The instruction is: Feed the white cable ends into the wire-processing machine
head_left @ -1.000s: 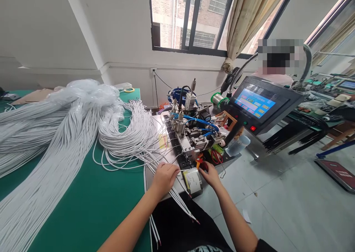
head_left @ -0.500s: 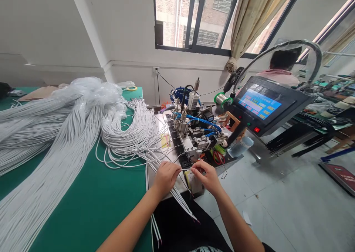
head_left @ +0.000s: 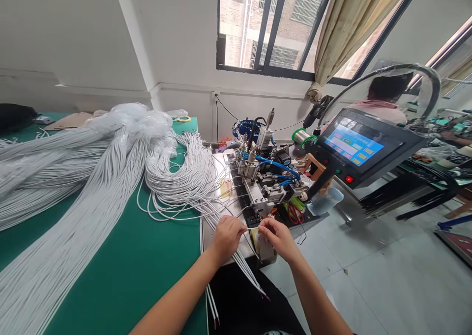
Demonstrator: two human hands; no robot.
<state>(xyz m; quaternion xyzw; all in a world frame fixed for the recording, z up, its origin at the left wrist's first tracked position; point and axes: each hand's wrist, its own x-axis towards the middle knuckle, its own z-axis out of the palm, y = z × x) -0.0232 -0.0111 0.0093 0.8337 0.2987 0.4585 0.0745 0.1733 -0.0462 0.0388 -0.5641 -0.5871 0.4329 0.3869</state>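
Left hand point(head_left: 228, 239), right hand point(head_left: 280, 240): fingers point(head_left: 266, 232) of both pinched closed on 1 white cable point(head_left: 252, 228), near machine point(head_left: 258, 190). Coiled cables point(head_left: 179, 182) lie on green tabletop point(head_left: 147, 271).

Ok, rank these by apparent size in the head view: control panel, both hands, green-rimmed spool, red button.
Control panel
Left hand and right hand, too alike to rank
Green-rimmed spool
Red button
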